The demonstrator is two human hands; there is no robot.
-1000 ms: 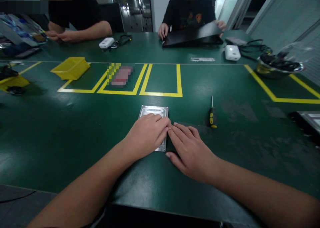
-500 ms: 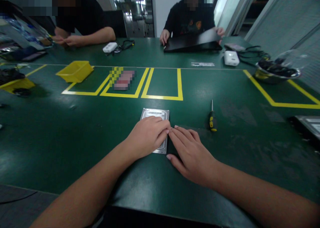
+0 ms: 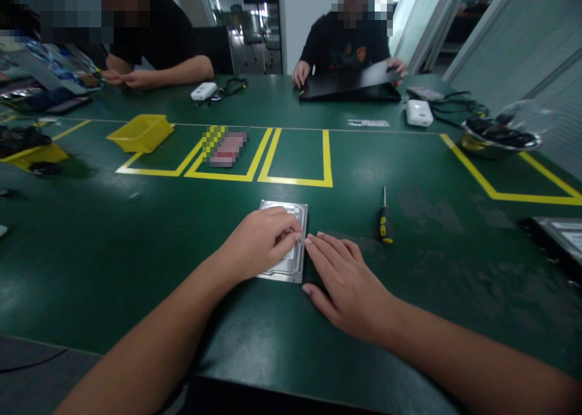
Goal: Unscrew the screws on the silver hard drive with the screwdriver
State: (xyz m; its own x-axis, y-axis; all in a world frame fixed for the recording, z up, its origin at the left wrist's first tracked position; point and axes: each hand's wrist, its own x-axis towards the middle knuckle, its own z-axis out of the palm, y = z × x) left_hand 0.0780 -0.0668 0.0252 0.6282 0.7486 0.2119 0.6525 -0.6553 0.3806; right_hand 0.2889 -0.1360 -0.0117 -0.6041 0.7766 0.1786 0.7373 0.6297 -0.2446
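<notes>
A: Where's the hard drive [image 3: 291, 263]?

B: Flat on the green table [image 3: 136, 239], near the front edge, just below the yellow taped boxes [image 3: 295, 181]. Silver top cover facing up.

A: Left hand [image 3: 259, 245]?

B: Resting on top of the drive, palm down, fingers curled over its right side. Pressing or gripping an edge, can't tell which. Not lifting it.

A: Right hand [image 3: 350, 284]?

B: Flat on the table just beside the drive's right edge, fingers spread, holding nothing. Fingertips reach the drive's edge and nearly meet the left-hand fingertips.

A: Tools?

B: Screwdriver [image 3: 385, 221], black and yellow handle, lying on the table to the right of the right hand, apart from it, tip pointing away.

A: Anything else around?

B: Yellow bin [image 3: 140, 133] far left on the tape lines. Metal bowl [image 3: 500, 137] with dark cables far right. Two other people at the far side; one has hands on a black laptop [image 3: 350, 84]. White adapter [image 3: 419, 113] with cable near it.
</notes>
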